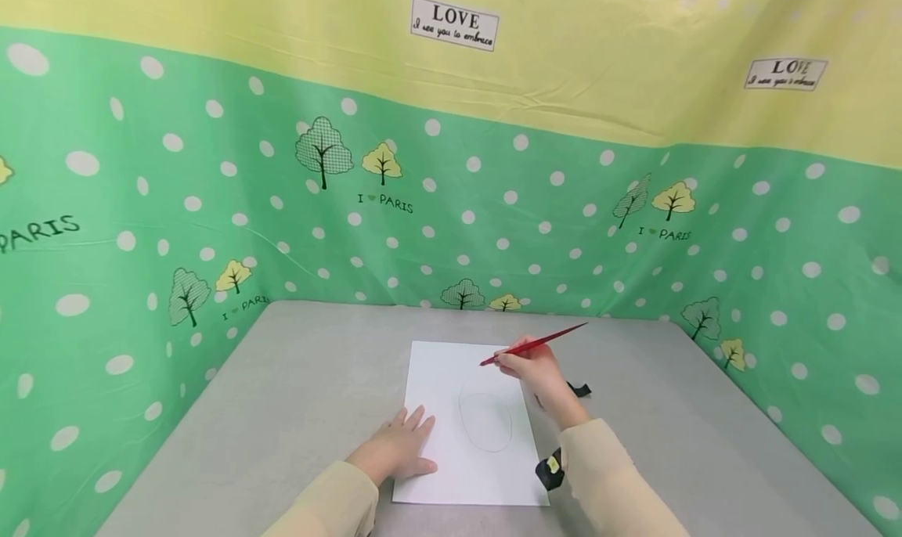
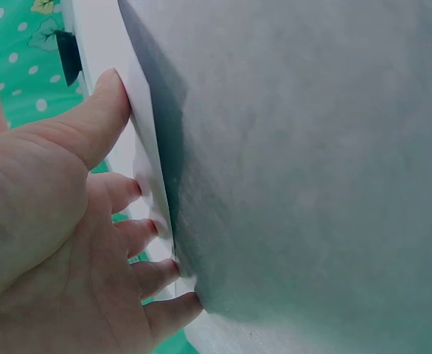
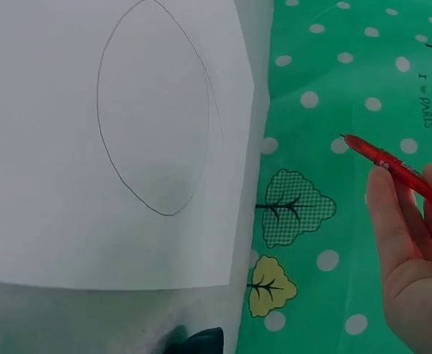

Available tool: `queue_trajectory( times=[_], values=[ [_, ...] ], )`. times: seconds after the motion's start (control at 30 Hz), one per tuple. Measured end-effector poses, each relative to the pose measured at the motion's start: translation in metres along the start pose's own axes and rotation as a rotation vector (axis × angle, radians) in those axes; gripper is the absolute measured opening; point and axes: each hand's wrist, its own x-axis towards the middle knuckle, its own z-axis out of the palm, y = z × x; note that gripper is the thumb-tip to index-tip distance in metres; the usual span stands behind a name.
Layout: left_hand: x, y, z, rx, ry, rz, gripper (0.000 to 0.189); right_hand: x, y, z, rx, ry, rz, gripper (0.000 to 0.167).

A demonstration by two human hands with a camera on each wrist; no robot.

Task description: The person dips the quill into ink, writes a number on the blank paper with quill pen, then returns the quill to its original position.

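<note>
A sheet of white paper [image 1: 437, 373] lies on the grey table, bearing a thin dark oval outline [image 1: 511, 431] right of its middle. My right hand [image 1: 539, 376] pinches a slim red pen [image 1: 546, 340] near its tip, over the upper right of the sheet. In the right wrist view the pen's fine point [image 3: 343, 136] shows clear of the fingers, close above the page. My left hand [image 1: 398, 447] rests with fingers spread on the paper's left edge. From the left wrist, that paper edge [image 2: 148, 122] appears slightly raised, casting a shadow on the table.
The grey table [image 1: 296, 388] extends around the sheet, with a green dotted curtain [image 1: 395, 263] behind and at both sides. A black strap-like piece [image 1: 579, 390] is beside the right wrist. A black item with a yellow mark [image 1: 550, 470] sits by the right sleeve.
</note>
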Motion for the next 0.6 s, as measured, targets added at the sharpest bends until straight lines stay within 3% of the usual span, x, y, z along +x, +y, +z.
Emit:
queue_trajectory(
  times=[0.6],
  values=[
    [-0.001,0.000,-0.001,-0.006,-0.010,0.009,0.072,0.007,-0.008,-0.035,-0.022,0.052,-0.011,0.014]
  ],
)
